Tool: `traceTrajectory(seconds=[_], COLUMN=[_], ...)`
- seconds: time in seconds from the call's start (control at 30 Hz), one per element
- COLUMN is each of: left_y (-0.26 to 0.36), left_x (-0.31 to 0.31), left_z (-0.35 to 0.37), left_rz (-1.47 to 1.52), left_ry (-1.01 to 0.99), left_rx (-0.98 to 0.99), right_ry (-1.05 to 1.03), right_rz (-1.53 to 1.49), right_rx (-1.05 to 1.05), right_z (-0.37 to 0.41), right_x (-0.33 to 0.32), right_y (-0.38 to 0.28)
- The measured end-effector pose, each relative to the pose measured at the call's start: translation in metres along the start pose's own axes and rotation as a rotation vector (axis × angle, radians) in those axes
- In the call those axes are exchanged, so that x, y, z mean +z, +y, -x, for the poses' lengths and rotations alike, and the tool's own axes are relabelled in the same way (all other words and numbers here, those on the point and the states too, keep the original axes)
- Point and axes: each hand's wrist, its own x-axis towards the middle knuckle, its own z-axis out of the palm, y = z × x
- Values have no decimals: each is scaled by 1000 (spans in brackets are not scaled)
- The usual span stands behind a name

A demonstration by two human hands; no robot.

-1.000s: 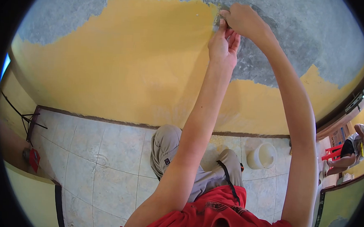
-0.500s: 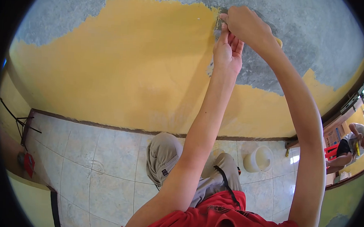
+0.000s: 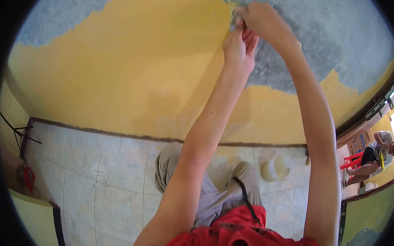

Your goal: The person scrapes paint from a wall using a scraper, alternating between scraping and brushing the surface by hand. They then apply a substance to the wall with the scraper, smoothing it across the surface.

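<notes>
Tool aslant, butt lower right

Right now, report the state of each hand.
Left hand: fingers partly curled; whether it holds anything cannot be told.
Right hand: closed, apparently around a mostly hidden tool.

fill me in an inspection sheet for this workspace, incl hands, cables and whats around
Surface: wall yellow, with grey ragged-edged areas towards the top; floor pale tiles.
Job's things: both hands are up by a yellow-grey edge; anything held is mostly hidden.
Clutter: pale bucket on the floor near the wall, contents unclear; red object at far left, unidentified.
Hands: right hand curled, above the left hand in the picture; left fingers partly bent.
Cables: nothing seen that is clearly a cable.
Surroundings: black thin-legged stand at left; another person, red stool and cardboard box at right.
</notes>
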Motion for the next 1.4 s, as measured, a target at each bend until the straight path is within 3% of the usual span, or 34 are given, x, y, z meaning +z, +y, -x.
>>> traceTrajectory(seconds=[0.1,0.17,0.3,0.37,0.43,0.47,0.5,0.53,0.57,0.6,0.63,0.67,0.73,0.77,0.83,0.87,0.9,0.93,0.97,1.07,1.2,1.33,1.4], left_y=[-1,-8,-16,-26,-31,-39,-52,-59,-67,-75,-84,-94,-103,-97,-87,-88,-87,-84,-80,-69,-55,-38,-24], left_x=[9,8,2,-51,-110,-121,-174,-203,-195,-268,-262,-250,-243,-224,-185,-193,-200,-196,-188,-172,-176,-189,-192], left_z=[-5,-3,16,21,38,59,59,73,119,141,173,193,223,231,233,237,236,228,215,189,175,160,150], left_rz=[59,151,16,-223,-568,-958,-1402,-2019,-2473,-2424,-2534,-2502,-2073,-2050,-2193,-2430,-2655,-2602,-2551,-2554,-2528,-2351,-2347], left_ry=[-99,-143,-107,-220,-297,-120,-462,-784,-823,-1219,-1041,-1375,-1567,-1554,-1507,-1488,-1443,-1317,-1178,-1098,-1017,-918,-889], left_rx=[-25,-3,44,-113,-280,-369,-393,-275,-262,-138,-681,-975,-1306,-1369,-1171,-902,-587,-725,-847,-987,-905,-947,-949], right_ry=[142,-89,-82,-64,15,-36,-187,-320,-423,-489,-445,-407,-427,-446,-807,-824,-880,-912,-922,-909,-816,-701,-705], right_rz=[144,237,103,-67,-329,-523,-743,-1061,-1259,-1416,-1477,-1618,-2065,-2091,-1365,-1383,-1020,-667,-689,-984,-1341,-1676,-1592], right_rx=[-89,-137,-85,-114,-64,-81,40,228,337,407,446,600,1181,1219,1097,1137,990,817,816,855,883,867,850], right_z=[3,5,21,18,68,96,131,166,200,236,274,316,398,409,439,404,396,370,373,386,390,412,409], right_x=[-14,-33,-40,4,47,77,97,129,172,219,265,315,394,419,448,392,333,276,291,328,371,406,408], right_y=[-12,-26,-27,8,25,39,46,57,74,91,100,105,86,72,39,10,-11,-12,-18,-26,-12,9,14])
